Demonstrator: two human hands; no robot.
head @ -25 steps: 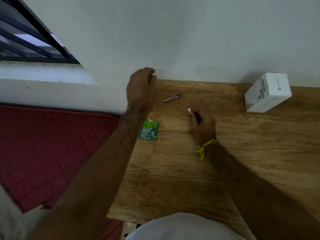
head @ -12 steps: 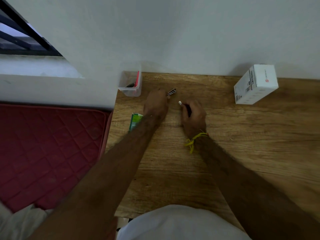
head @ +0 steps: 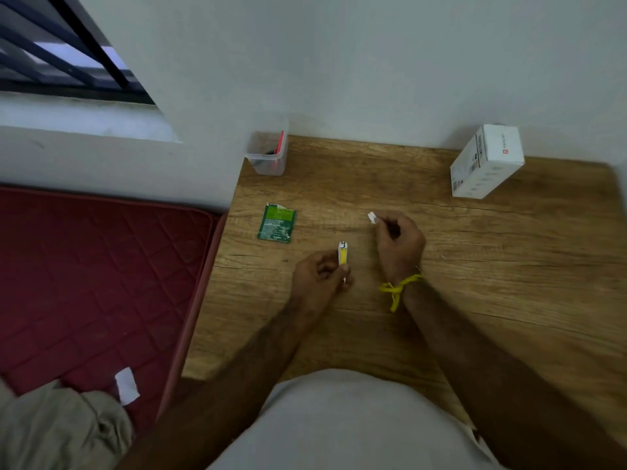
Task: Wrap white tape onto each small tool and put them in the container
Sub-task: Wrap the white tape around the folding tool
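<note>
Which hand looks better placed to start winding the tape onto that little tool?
The right hand, probably. It already pinches the white tape, its free end sticking out. The left hand grips the small tool upright just beside it, so it seems best used to steady the tool.

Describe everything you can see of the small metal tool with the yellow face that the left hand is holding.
The small metal tool with a yellow face is a narrow, flat piece, silvery along its edge and at its top end, which looks like a nail clipper. It stands almost upright above the wooden table, tip pointing away from the person. The left hand pinches its lower end between the fingers, hiding that part. No white tape is visible on it yet. Nothing else touches it.
</note>
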